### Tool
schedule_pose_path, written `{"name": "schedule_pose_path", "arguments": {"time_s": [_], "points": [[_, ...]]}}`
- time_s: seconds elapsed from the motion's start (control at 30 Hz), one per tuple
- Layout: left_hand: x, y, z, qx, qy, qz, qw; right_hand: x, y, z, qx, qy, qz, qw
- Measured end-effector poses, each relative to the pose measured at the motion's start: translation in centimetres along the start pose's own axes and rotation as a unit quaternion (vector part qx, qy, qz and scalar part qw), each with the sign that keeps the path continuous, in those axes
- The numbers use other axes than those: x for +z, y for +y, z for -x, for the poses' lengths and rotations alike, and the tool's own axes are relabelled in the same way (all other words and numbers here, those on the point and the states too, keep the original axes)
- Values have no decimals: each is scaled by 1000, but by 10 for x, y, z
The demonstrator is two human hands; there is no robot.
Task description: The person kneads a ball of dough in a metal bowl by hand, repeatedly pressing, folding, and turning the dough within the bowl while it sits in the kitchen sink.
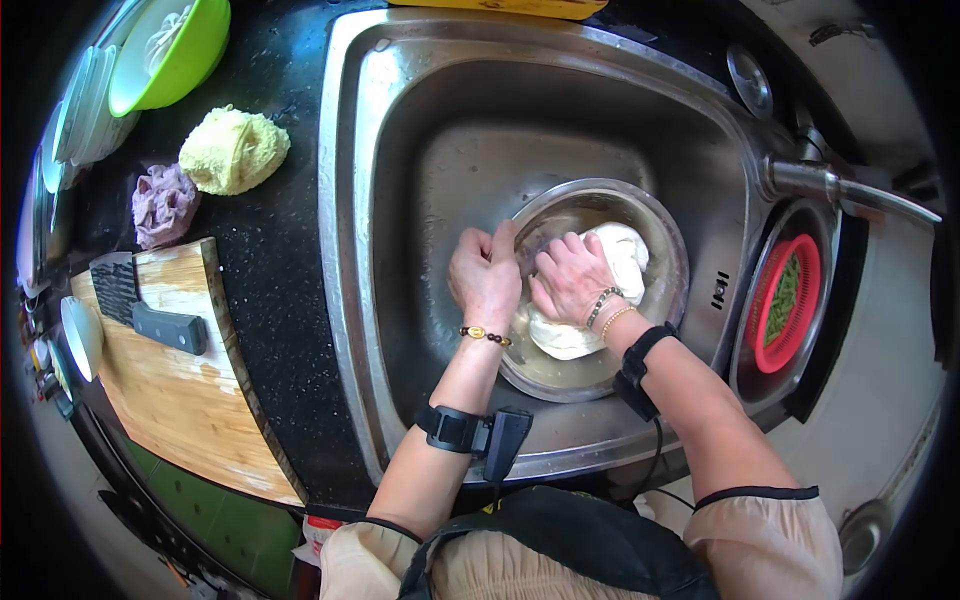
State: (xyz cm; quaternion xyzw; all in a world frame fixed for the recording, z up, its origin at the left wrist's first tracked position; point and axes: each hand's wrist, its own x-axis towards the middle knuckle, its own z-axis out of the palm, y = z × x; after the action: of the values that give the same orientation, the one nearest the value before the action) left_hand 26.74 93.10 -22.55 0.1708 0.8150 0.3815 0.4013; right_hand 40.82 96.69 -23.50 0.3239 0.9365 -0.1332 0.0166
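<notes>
My left hand [485,275] is closed at the left rim of a round steel bowl [675,225], its thumb and fingers pinching the edge. The bowl sits inside the sink and holds cloudy water. In that water lies a white, soft, smooth lump [622,262], perhaps a wet cloth, though its kind does not show clearly. My right hand [575,278] lies over the lump with fingers curled onto it, hiding its middle. White parts stick out above and below the hand.
Around the bowl is a steel sink [440,200] with a tap [850,190] at right. A red basket of green vegetables [785,300] stands beyond. Leftward are a yellow cloth [235,150], a purple cloth [165,205], a green bowl [190,60], and a cleaver [165,325] on a cutting board [190,400].
</notes>
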Motion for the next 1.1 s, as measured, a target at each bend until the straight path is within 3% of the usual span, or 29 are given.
{"name": "schedule_pose_path", "arguments": {"time_s": [0.33,0.53,0.63,0.77,0.8,0.83,0.9,0.93,1.0,1.1], "points": [[-1,7,3,3,33,-29,999,16,-3,-26,24,20,-15,999],[0,5,1,11,12,-60,998,17,-5,-32,58,-2,4,998],[0,-4,-5,31,-7,-29,999,10,-6,-30,61,-55,29,996],[1,-5,-7,13,-16,-4,1000,-36,4,-23,51,21,-15,998],[2,-7,-9,15,-21,0,1000,-45,16,-20,70,-6,-2,998],[3,-4,-7,14,-21,9,1000,-66,22,-19,156,-111,-37,981],[-2,0,-6,7,-20,-1,1000,-68,48,-9,272,-207,-98,935],[-2,1,-5,11,-15,-2,1000,-60,46,-8,265,-209,-95,936],[-2,-1,-4,8,-10,9,1000,-50,39,0,190,-151,63,968],[-2,-1,-6,10,-10,25,1000,-57,36,-2,223,-161,71,959]]}}
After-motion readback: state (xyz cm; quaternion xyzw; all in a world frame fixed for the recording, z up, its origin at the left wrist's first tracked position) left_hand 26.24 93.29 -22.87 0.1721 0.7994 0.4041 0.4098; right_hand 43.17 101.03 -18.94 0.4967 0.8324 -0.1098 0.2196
